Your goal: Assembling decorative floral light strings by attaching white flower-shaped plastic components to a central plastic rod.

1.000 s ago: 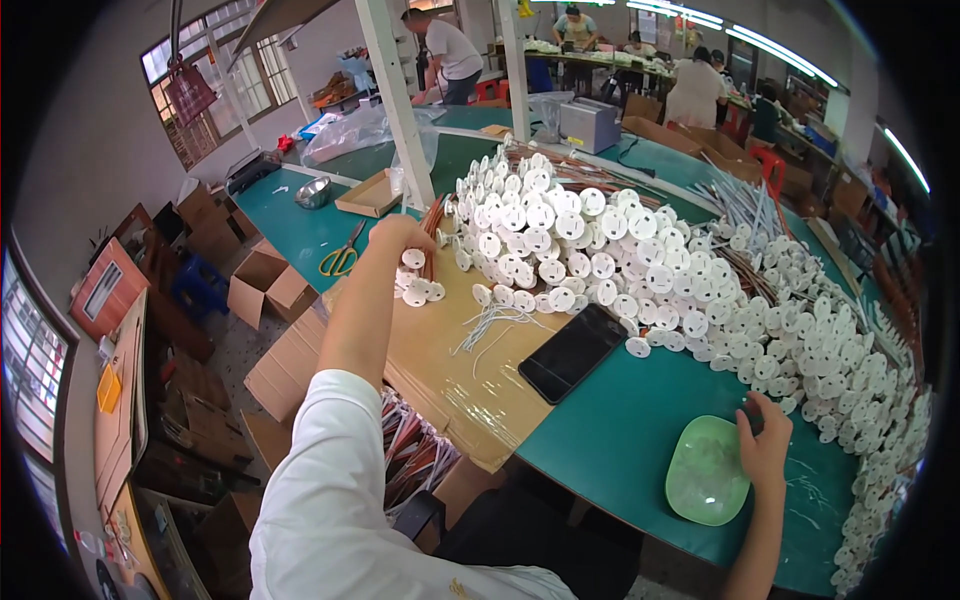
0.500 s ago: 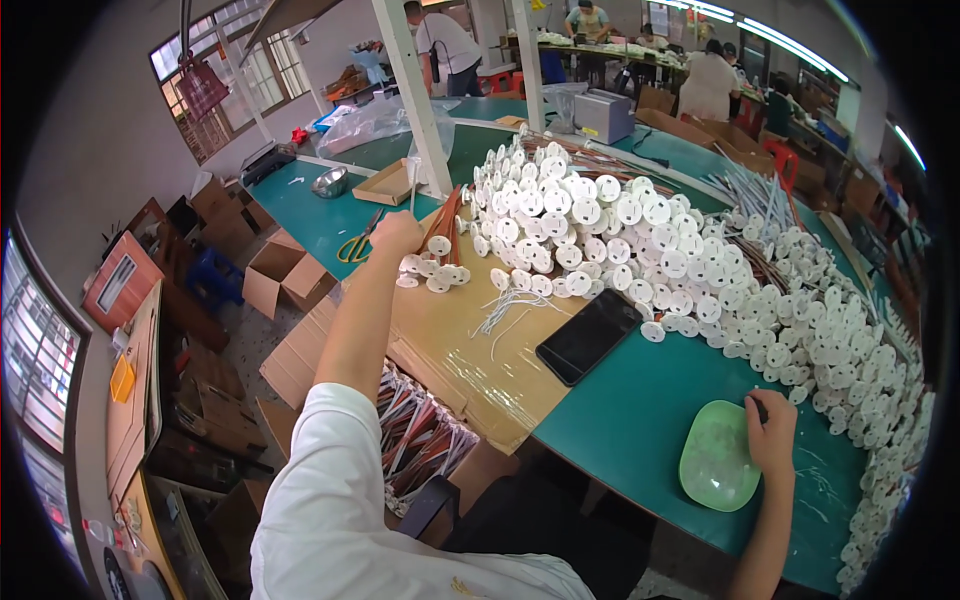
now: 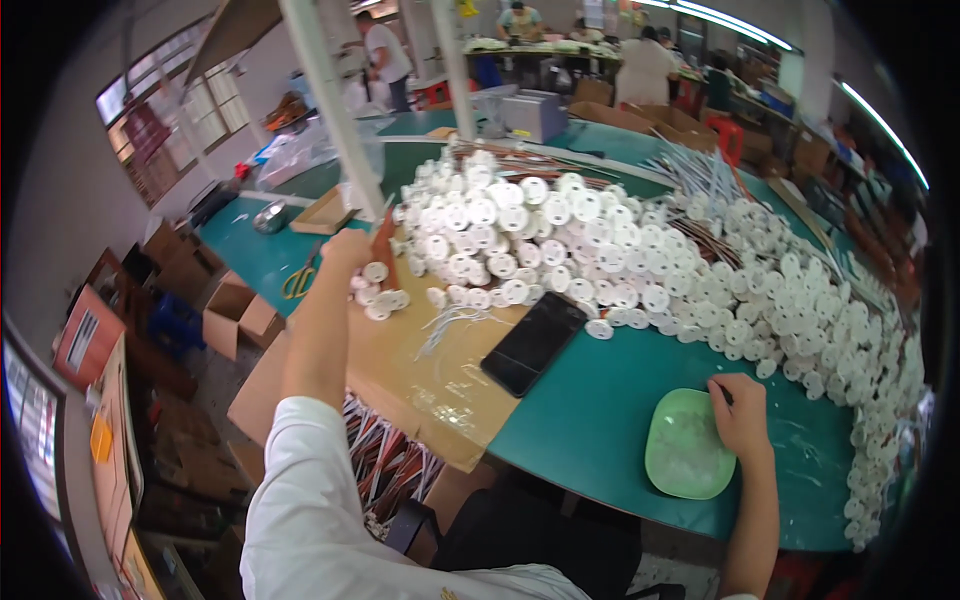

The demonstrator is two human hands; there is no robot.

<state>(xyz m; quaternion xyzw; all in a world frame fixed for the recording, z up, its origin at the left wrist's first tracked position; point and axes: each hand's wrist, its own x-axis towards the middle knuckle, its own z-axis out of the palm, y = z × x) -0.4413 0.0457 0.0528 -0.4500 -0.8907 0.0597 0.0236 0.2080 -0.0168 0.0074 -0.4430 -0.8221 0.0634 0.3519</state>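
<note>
My left hand [image 3: 345, 252] reaches out to the far left of the table, beside a small group of white discs [image 3: 378, 298] with reddish-brown wires [image 3: 384, 250]. The back of the hand faces me and hides its fingers. My right hand [image 3: 742, 414] is closed round a small dark object [image 3: 727, 396], mostly covered by the fingers. It rests at the right rim of a light green bowl [image 3: 690, 445], which has a pale, cloudy bottom. A large heap of white round discs [image 3: 570, 215] on wires spreads across the table beyond both hands.
A black phone [image 3: 533, 343] lies on brown cardboard [image 3: 420, 385], near loose white wires [image 3: 455, 322]. Yellow-handled scissors [image 3: 298, 282] lie left of my left hand. A white post [image 3: 335, 110] rises behind it. Below the table edge, a box holds bundled wires [image 3: 385, 460]. Other people work far back.
The whole view has shifted, so the table's things sit further left in the picture. Both hands keep about the same places, by the small disc group and the bowl. A person at the back has turned.
</note>
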